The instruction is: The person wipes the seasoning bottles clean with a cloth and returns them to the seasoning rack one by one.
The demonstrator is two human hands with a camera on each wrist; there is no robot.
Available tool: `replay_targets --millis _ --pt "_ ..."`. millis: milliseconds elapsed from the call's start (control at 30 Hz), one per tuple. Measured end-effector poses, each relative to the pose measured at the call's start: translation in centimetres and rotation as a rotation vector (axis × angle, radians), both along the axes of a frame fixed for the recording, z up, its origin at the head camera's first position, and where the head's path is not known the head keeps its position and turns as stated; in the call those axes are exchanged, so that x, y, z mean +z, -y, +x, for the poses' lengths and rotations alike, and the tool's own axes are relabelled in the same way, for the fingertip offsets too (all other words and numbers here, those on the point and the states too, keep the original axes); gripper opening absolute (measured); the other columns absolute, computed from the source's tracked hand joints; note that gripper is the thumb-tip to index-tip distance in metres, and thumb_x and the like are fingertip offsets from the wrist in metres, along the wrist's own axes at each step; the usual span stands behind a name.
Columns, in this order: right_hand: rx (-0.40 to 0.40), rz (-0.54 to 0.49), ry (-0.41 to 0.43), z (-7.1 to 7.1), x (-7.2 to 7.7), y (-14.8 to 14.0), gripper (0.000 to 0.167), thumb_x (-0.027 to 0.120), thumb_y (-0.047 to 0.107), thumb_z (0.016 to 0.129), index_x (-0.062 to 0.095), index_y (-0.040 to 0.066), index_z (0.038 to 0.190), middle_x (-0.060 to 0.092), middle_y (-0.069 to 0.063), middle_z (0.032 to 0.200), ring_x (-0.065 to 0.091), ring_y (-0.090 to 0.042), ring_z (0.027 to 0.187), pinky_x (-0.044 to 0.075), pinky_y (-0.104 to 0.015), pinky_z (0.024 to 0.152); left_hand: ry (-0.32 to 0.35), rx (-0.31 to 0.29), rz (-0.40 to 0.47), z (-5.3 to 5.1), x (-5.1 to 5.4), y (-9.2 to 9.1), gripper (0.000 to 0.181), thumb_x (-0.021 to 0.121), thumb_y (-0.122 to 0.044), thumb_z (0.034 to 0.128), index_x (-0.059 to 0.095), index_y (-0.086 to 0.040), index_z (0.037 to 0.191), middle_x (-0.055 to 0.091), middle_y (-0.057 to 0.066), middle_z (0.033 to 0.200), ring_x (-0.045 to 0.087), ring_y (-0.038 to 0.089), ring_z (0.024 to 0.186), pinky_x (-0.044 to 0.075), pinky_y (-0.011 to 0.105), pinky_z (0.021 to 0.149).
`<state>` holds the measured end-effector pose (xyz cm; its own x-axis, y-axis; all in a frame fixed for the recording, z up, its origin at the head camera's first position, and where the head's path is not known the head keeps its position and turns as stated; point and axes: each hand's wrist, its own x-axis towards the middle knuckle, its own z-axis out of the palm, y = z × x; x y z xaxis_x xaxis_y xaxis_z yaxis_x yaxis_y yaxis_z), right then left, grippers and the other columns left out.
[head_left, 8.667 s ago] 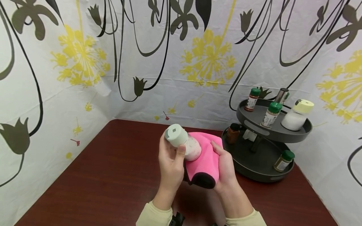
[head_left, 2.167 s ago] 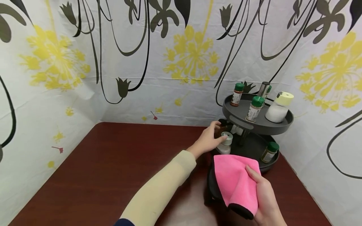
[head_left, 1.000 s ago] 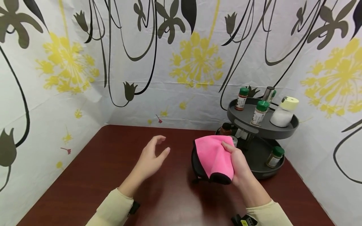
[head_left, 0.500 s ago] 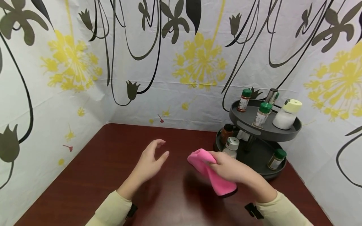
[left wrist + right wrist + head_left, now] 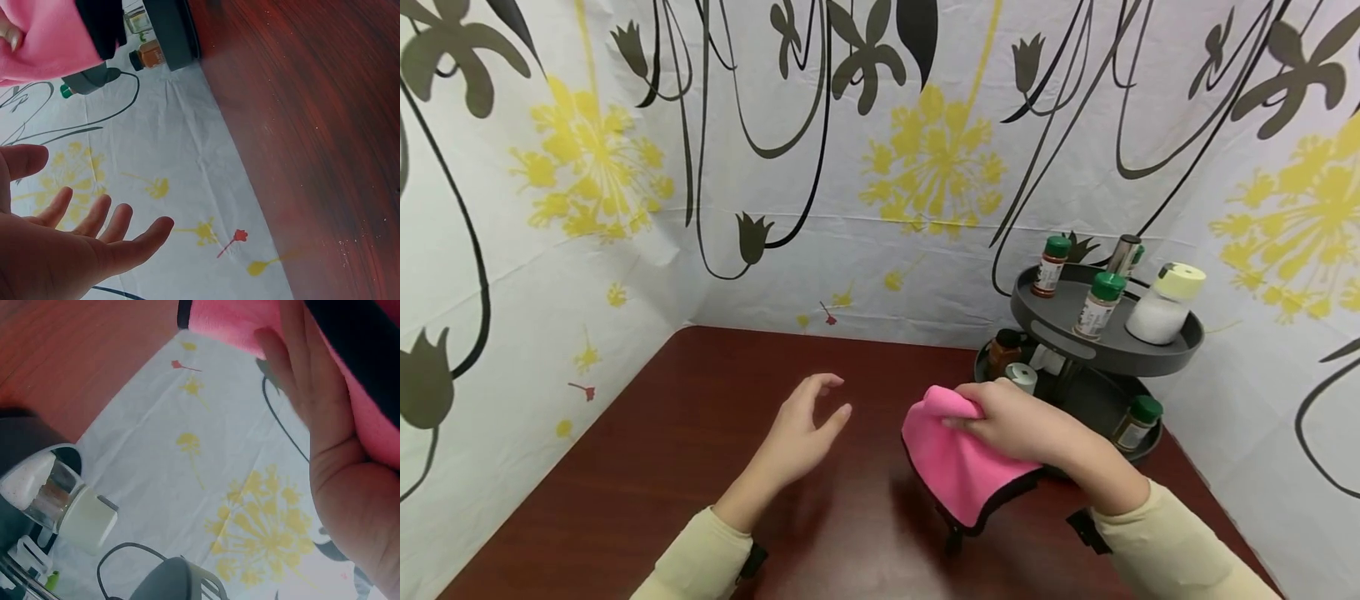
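Note:
My right hand [image 5: 1022,421] grips a pink cloth [image 5: 951,467] with black edging, back of the hand upward, and the cloth hangs above the table in front of the rack. In the right wrist view the cloth [image 5: 231,322] lies against the fingers. My left hand [image 5: 797,437] hovers over the table to the left, fingers apart and loosely bent, holding nothing; the left wrist view shows its palm [image 5: 69,256]. A clear shaker jar with a pale green cap [image 5: 1021,377] stands on the rack's lower tier, partly hidden behind my right hand; its white contents [image 5: 28,481] show in the right wrist view.
A dark two-tier round rack [image 5: 1063,337] stands at the right. Above are green-capped spice bottles [image 5: 1097,308] and a white jar with a yellow cap [image 5: 1161,308]. Below are a brown bottle [image 5: 1002,354] and a green-capped bottle [image 5: 1137,425]. Patterned sheeting [image 5: 850,167] encloses the table [image 5: 700,433].
My left hand has put the pale-green-capped jar on the lower tier, let go and drawn back left. My right hand has turned over with the cloth, which now hangs spread out.

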<state>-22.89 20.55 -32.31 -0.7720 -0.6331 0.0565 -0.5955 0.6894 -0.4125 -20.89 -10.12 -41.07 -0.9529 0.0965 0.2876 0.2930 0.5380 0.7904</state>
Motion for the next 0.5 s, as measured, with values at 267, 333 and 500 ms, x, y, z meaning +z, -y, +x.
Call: replay_targets --millis 267,333,500 --pt "0.023 0.108 -0.236 -1.4 -0.6 1.7 0.014 0.078 0.014 0.096 0.076 0.011 0.109 0.071 0.003 0.079 0.056 -0.005 0.063 0.049 -0.024 0.061 0.009 0.002 -0.002 -0.2 -0.2 0.1 0.04 0.069 -0.024 0.1042 0.058 -0.015 0.142 0.06 0.008 0.144 0.055 0.031 0.138 0.047 0.057 0.114" --pt "0.008 0.182 -0.417 -1.2 -1.1 2.6 0.022 0.077 0.006 0.093 0.073 0.01 0.114 0.075 -0.002 0.086 0.059 -0.01 0.061 0.051 -0.029 0.057 0.013 0.004 0.006 -0.1 -0.3 0.2 0.04 0.069 -0.024 0.1043 0.058 -0.015 0.141 0.06 0.008 0.144 0.054 0.031 0.138 0.047 0.058 0.114" --pt "0.092 0.362 -0.671 1.9 -4.9 5.2 0.041 0.08 0.038 0.094 0.071 0.008 0.12 0.075 -0.006 0.097 0.062 -0.019 0.055 0.054 -0.036 0.049 0.013 0.015 0.01 -0.2 -0.4 0.4 0.039 0.069 -0.025 0.1045 0.058 -0.015 0.141 0.06 0.01 0.145 0.054 0.031 0.138 0.047 0.058 0.113"
